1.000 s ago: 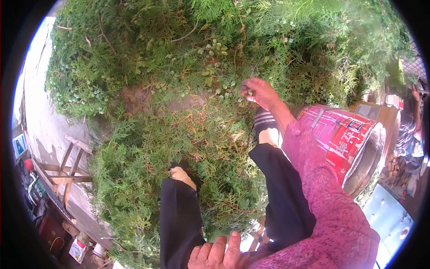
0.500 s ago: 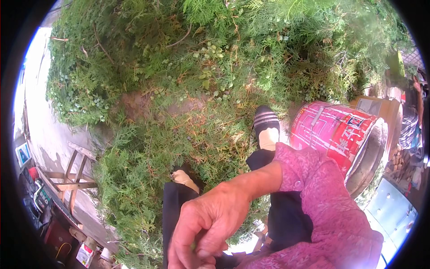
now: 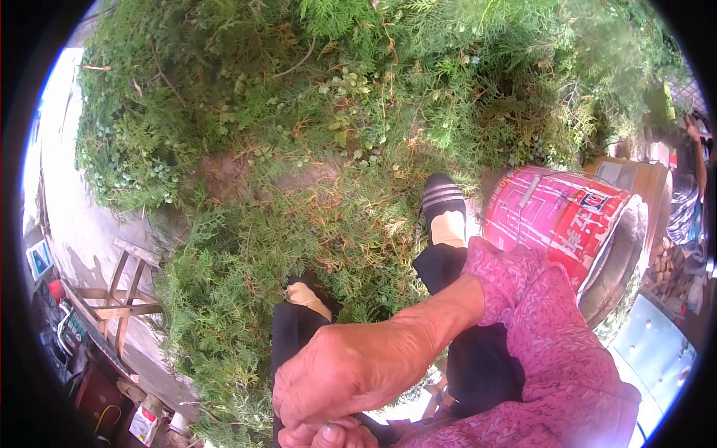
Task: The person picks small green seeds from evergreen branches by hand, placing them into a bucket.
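My right hand (image 3: pixel 340 369), coming from a pink patterned sleeve (image 3: pixel 556 351), is closed with its knuckles up near the bottom of the view. Its fingertips are turned under, so whatever they hold is hidden. Just beneath it, the fingers of my left hand (image 3: pixel 328 435) show at the lower edge, bent and pressed close against the right hand. What lies between the two hands is too small and covered to name. Cut green conifer branches (image 3: pixel 224 299) with small bluish cones spread around my feet.
A pink and red bucket (image 3: pixel 556 224) lies tilted right of my striped shoe (image 3: pixel 443 196), with a cardboard box (image 3: pixel 627 179) behind it. A wooden frame (image 3: pixel 123 302) leans at left. Another person's arm (image 3: pixel 698 157) shows at far right.
My right hand has turned over so its knuckles face up, and its forearm has shifted slightly down. My left fingers have come into clearer view beneath it.
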A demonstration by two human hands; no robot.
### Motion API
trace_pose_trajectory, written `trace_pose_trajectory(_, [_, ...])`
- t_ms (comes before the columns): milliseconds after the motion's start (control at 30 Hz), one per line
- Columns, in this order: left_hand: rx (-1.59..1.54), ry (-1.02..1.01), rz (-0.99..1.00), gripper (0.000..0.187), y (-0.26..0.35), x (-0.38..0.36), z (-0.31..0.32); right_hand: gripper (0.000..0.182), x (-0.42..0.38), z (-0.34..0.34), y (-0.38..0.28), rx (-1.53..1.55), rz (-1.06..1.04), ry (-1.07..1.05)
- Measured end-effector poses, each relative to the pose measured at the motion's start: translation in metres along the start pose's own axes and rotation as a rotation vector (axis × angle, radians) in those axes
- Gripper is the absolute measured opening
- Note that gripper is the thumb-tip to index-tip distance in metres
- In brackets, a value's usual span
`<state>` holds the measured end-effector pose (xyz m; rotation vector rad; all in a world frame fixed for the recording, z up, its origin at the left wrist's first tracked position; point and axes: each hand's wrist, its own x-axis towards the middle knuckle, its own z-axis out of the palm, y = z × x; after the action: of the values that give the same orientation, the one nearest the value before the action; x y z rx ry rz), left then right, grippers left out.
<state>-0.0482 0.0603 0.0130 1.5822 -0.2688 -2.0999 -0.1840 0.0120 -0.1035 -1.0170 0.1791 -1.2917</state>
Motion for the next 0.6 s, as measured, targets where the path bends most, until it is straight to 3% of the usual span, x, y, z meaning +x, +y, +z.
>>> trace_pose_trajectory(100, [0.344, -0.356, 0.107, 0.019, 0.001, 0.005, -0.005, 0.014, -0.005, -0.022, 0.007, -0.279, 0.068, 0.099])
trace_pose_trajectory(200, [0.390, -0.284, 0.036, 0.020, 0.001, 0.003, 0.000, 0.018, -0.032, -0.090, 0.043, -0.668, 0.234, 0.285])
trace_pose_trajectory(233, [0.253, -0.145, -0.068, 0.022, 0.001, -0.003, 0.002, 0.019, -0.051, -0.122, 0.059, -0.891, 0.348, 0.352])
trace_pose_trajectory(267, [0.252, -0.144, -0.067, 0.022, 0.000, -0.001, 0.002, 0.021, -0.077, -0.155, 0.073, -0.841, 0.606, 0.481])
trace_pose_trajectory(300, [0.264, -0.145, 0.019, 0.025, -0.002, 0.001, 0.001, 0.022, -0.099, -0.174, 0.074, -0.853, 0.691, 0.624])
trace_pose_trajectory(333, [0.276, -0.144, 0.103, 0.027, -0.004, 0.001, 0.000, 0.020, -0.124, -0.190, 0.080, -0.954, 0.642, 0.722])
trace_pose_trajectory(400, [0.302, -0.117, 0.024, 0.032, 0.000, -0.002, 0.000, 0.021, -0.157, -0.206, 0.078, -1.135, 0.749, 0.793])
trace_pose_trajectory(600, [0.338, -0.104, 0.015, 0.033, 0.000, -0.003, 0.003, 0.025, -0.178, -0.220, 0.091, -1.272, 0.697, 0.802])
